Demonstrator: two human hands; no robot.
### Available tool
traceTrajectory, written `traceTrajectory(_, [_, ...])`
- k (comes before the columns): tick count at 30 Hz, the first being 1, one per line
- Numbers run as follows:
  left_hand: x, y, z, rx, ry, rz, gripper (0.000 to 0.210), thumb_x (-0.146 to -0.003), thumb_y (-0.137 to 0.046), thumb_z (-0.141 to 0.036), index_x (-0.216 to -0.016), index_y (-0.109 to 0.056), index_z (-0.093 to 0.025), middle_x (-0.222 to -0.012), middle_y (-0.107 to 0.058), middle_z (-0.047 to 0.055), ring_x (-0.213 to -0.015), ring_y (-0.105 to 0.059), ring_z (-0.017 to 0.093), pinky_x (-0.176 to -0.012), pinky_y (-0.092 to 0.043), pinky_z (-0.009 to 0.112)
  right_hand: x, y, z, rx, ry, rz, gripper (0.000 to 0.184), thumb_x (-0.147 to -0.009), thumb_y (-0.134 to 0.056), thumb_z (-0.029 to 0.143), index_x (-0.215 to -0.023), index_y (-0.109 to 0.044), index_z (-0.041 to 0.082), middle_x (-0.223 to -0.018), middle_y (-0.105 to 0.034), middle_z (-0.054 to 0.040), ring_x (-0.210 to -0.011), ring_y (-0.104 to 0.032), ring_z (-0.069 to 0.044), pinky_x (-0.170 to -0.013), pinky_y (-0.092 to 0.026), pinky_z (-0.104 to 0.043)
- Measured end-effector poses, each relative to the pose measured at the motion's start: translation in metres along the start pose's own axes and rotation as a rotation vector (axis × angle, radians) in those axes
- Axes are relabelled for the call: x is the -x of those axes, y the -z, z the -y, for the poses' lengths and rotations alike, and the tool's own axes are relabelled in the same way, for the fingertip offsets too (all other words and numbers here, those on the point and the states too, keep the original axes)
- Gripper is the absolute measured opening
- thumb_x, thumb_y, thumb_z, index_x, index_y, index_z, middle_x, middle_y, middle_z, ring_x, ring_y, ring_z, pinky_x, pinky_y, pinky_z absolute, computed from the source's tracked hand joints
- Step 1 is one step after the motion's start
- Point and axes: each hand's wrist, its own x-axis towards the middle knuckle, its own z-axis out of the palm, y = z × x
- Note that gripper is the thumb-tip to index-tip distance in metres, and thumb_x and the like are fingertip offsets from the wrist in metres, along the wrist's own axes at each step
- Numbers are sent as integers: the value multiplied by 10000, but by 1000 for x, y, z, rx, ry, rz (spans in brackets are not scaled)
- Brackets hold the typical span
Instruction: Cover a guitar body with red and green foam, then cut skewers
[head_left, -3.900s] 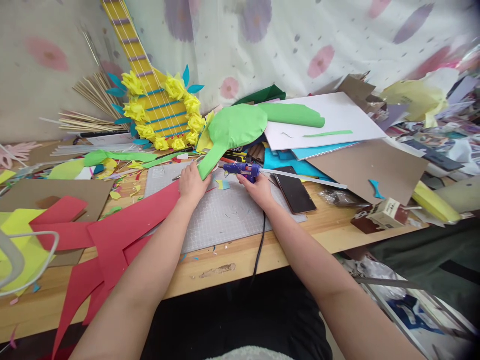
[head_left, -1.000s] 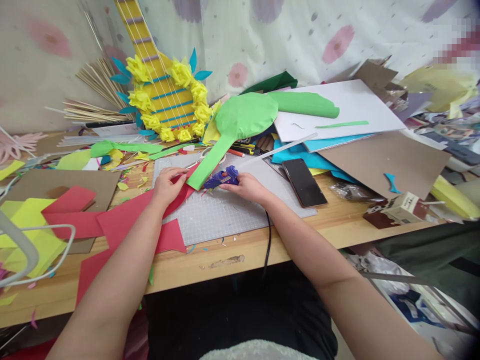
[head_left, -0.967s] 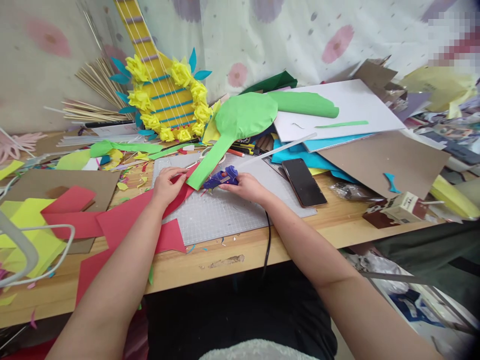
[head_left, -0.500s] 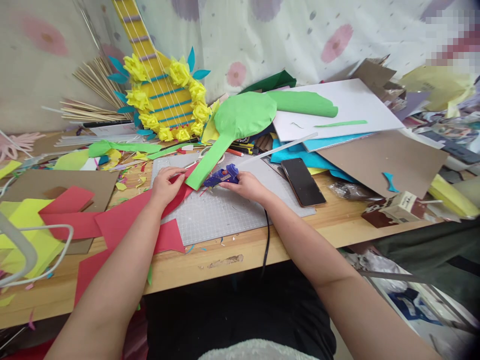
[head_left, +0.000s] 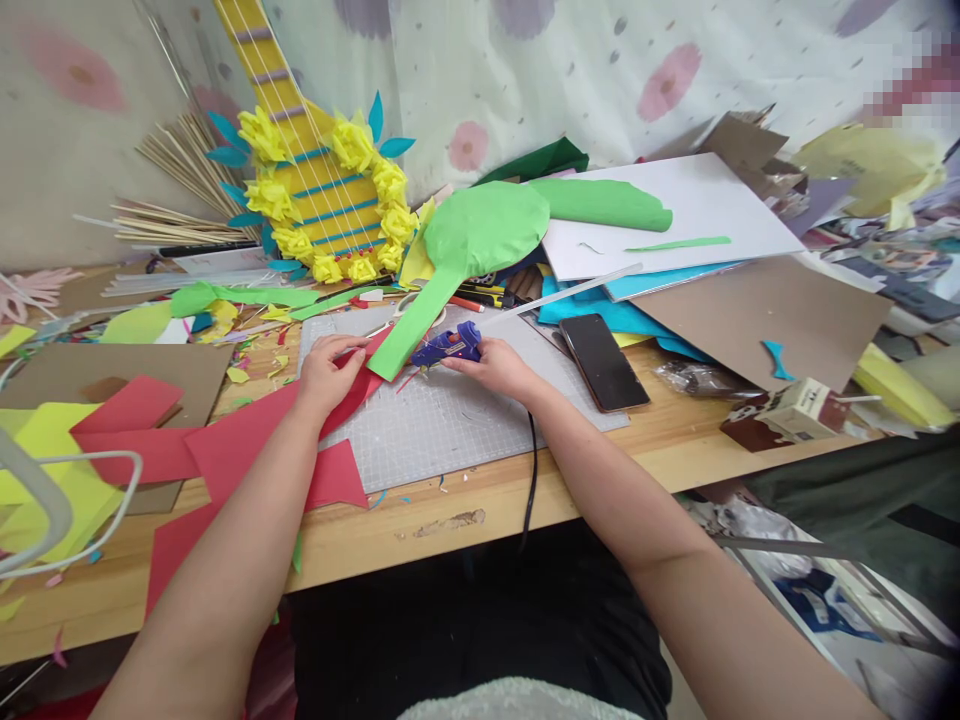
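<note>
My right hand (head_left: 504,368) is closed around a blue hot glue gun (head_left: 454,344); a long whitish glue stick (head_left: 562,297) sticks out behind it. The gun's nozzle points left, close to the end of a green paper strip (head_left: 412,330). That strip hangs down from a round green paper-covered piece (head_left: 487,228). With fingers bent together, my left hand (head_left: 328,372) grips red paper (head_left: 259,432) just left of the strip's lower end. Its fingertips partly hide the paper's edge. Beneath both hands lies a grey cutting mat (head_left: 435,440).
A phone (head_left: 604,362) lies right of the mat, near a drink carton (head_left: 784,413). Behind stands a yellow guitar-shaped craft (head_left: 322,200) with paper flowers. Yellow sheets (head_left: 56,470) and cardboard (head_left: 202,375) are at left; white board (head_left: 675,210) at back right. The gun's black cord (head_left: 532,480) drops over the table edge.
The glue gun in my right hand has shifted slightly right, away from the green strip's end. My left hand stays on the red paper. The whole view has drifted a little.
</note>
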Motion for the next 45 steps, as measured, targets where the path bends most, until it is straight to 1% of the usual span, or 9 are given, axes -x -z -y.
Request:
traceTrajectory(5, [0,0,1,-4,1,-6,250,-775,-521,-351,-868,-710,-217,-942,-708,47,-961,-612,197,-928,-466,369,1,-2,3,38,-14,26,436,-777,-600,536,-988,-678,163,-832,-698,-73,-763,-638,-207,-697,-467,-309])
traceTrajectory(10, [1,0,1,-1,-11,-10,253,-774,-521,-345,-876,-713,-216,-954,-707,52,-961,-614,199,-933,-462,370,2,-6,4,35,46,41,447,-782,-599,531,-1031,-671,167,-902,-701,-83,-814,-640,-209,-731,-460,-302])
traceTrajectory(16, [0,1,0,-25,14,-9,237,-765,-526,-340,-860,-714,-232,-945,-711,34,-966,-614,199,-937,-467,364,0,-2,2,69,-4,8,430,-769,-596,556,-931,-684,168,-769,-682,-57,-701,-615,-188,-657,-459,-298])
traceTrajectory(20, [0,0,1,-29,19,-5,232,-765,-528,-336,-860,-714,-235,-945,-712,30,-971,-613,200,-942,-464,364,-1,2,0,48,-9,-40,408,-769,-605,540,-929,-677,172,-767,-675,-56,-705,-615,-193,-661,-463,-308])
traceTrajectory(25, [0,1,0,-22,2,4,235,-776,-529,-350,-861,-716,-237,-930,-709,33,-961,-610,198,-929,-465,360,-5,3,-6,73,-44,-72,406,-757,-601,563,-813,-670,167,-731,-651,-66,-722,-613,-211,-658,-459,-316])
traceTrajectory(30, [0,3,-8,-8,-78,58,218,-793,-554,-364,-880,-723,-258,-940,-695,28,-960,-593,194,-948,-443,384,-6,4,-7,80,-76,-83,427,-752,-588,582,-806,-663,165,-690,-633,-55,-672,-594,-193,-624,-446,-307])
traceTrajectory(34, [0,1,-13,-3,-147,130,197,-778,-592,-351,-900,-726,-272,-967,-677,29,-984,-576,198,-966,-424,400,-5,4,-6,86,-81,-76,441,-752,-592,581,-846,-673,158,-713,-645,-64,-705,-607,-204,-638,-451,-310])
traceTrajectory(40, [1,-2,-12,-4,-118,167,213,-782,-586,-346,-915,-726,-256,-988,-669,32,-989,-581,190,-957,-438,378,-2,-1,0,53,-6,-24,421,-776,-590,555,-925,-676,170,-809,-683,-69,-770,-628,-210,-691,-472,-314])
traceTrajectory(45, [3,-1,-12,28,-106,174,246,-789,-578,-358,-933,-727,-224,-1010,-666,40,-954,-600,172,-927,-461,339,-3,0,1,67,-27,-22,412,-763,-601,556,-889,-679,171,-792,-678,-67,-762,-629,-217,-684,-474,-323])
